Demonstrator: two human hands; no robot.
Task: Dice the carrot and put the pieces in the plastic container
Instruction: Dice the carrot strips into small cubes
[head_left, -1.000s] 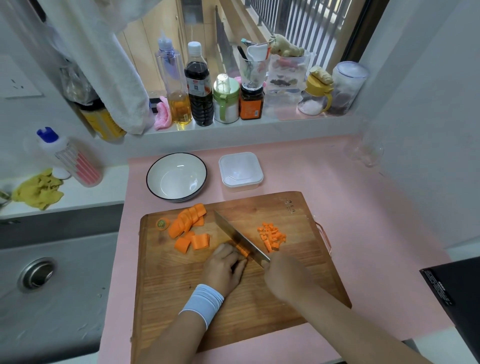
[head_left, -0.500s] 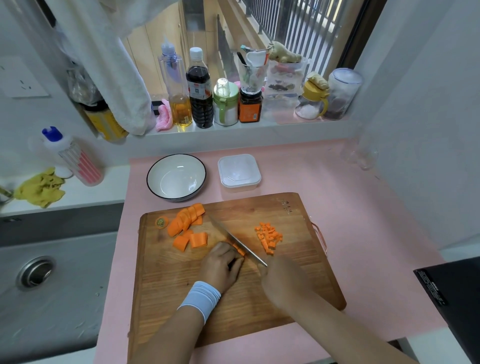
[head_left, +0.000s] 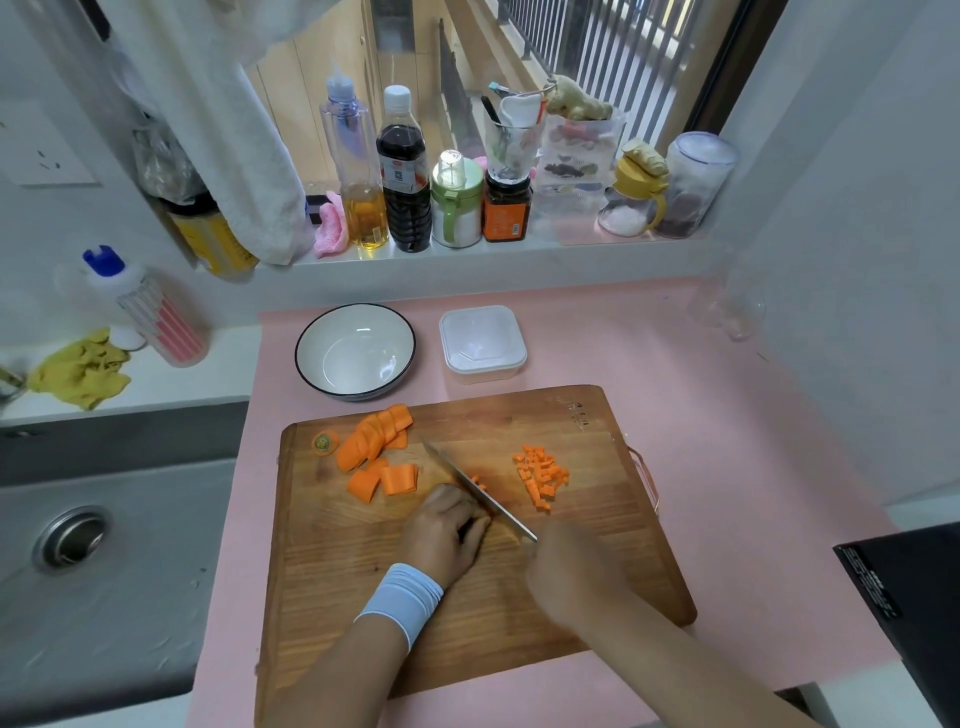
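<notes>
On the wooden cutting board (head_left: 467, 613) my left hand (head_left: 447, 530) presses down on a small carrot piece (head_left: 477, 482), mostly hidden under its fingers. My right hand (head_left: 566, 571) grips the handle of a knife (head_left: 475, 486) whose blade lies edge-down right beside the left fingers. Carrot slices (head_left: 376, 444) are piled at the board's upper left, with the cut stem end (head_left: 324, 443) beside them. A heap of diced carrot (head_left: 543, 475) lies to the right of the blade. The plastic container (head_left: 482, 344), lid on, stands behind the board.
A white bowl (head_left: 356, 351) with a dark rim sits left of the container on the pink counter (head_left: 727, 467). Bottles and jars (head_left: 405, 171) line the windowsill. A sink (head_left: 72, 538) lies to the left, a black box (head_left: 914, 613) at the right edge.
The knife blade has tipped from a raised, flat-showing angle down to its edge against the carrot piece. Both hands stay at the same spot on the board.
</notes>
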